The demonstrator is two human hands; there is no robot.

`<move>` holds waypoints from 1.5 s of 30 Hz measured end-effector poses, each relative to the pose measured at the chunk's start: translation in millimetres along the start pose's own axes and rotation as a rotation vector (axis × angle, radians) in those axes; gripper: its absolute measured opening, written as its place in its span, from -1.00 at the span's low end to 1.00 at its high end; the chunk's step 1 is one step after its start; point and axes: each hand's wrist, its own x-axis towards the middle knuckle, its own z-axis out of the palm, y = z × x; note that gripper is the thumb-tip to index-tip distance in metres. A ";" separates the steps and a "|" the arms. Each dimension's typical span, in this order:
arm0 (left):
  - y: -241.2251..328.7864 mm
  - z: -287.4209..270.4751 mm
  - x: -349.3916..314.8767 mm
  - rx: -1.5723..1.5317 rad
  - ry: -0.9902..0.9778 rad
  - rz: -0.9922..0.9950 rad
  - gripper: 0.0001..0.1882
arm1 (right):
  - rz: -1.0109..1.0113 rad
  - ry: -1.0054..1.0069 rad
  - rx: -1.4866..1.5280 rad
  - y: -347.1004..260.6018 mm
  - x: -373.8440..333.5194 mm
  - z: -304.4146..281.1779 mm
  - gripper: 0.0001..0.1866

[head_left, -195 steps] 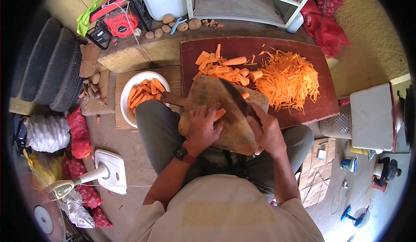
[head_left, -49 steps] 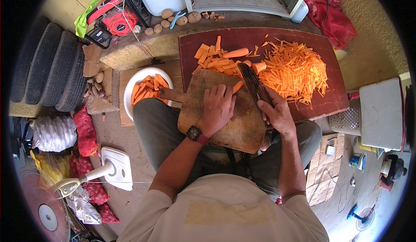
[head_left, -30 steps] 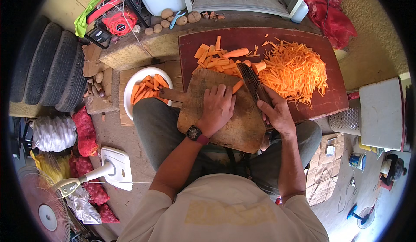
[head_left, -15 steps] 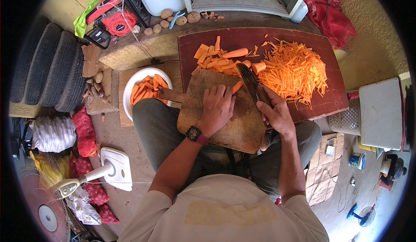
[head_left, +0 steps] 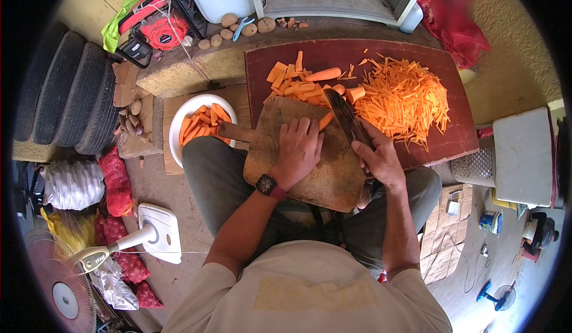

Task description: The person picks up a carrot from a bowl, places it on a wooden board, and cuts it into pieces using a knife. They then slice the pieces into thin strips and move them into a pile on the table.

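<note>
A short carrot piece lies on the wooden cutting board, pinned at its lower end under the fingertips of the left hand, which rests flat-palmed on the board. Just right of it is the broad, dark blade of a knife, its handle gripped by the right hand; whether blade and carrot touch I cannot tell. Over the last second, hands, knife and piece have barely shifted, so the cutting appears to be at a brief pause, with the piece still whole. The board sits across the person's lap, its far edge overlapping the dark red desk. On the desk, beyond the board, are carrot chunks and, to their right, a big heap of thin carrot strips. A white bowl of peeled carrots stands by the left knee, beside the board's handle. Farther out, potatoes and a blue peeler lie on the ledge near a red generator. The generator's small label is too tiny to read, and the shirt's faded yellow print cannot be made out.
</note>
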 end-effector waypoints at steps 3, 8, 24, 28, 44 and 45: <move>-0.3 0.3 -0.4 -0.001 -0.001 -0.002 -0.70 | 0.002 0.002 -0.003 -0.3 0.0 0.5 -0.37; 0.4 -1.8 -0.5 0.007 -0.014 -0.007 -0.70 | -0.008 -0.004 0.005 0.9 0.8 1.2 -0.39; 0.6 -0.7 -0.7 0.000 0.019 -0.002 -0.70 | 0.002 -0.013 0.018 -6.5 -1.2 3.3 -0.38; 2.4 -4.3 0.8 -0.004 -0.002 -0.009 -0.71 | -0.011 -0.009 0.042 -6.2 -0.9 3.9 -0.37; 3.6 -2.7 -3.5 -0.050 0.015 -0.024 -0.73 | -0.022 -0.029 0.024 -7.8 -4.8 3.7 -0.38; 6.2 -3.6 -3.9 -0.129 0.052 -0.054 -0.73 | -0.016 -0.026 0.027 -9.2 -5.5 3.7 -0.38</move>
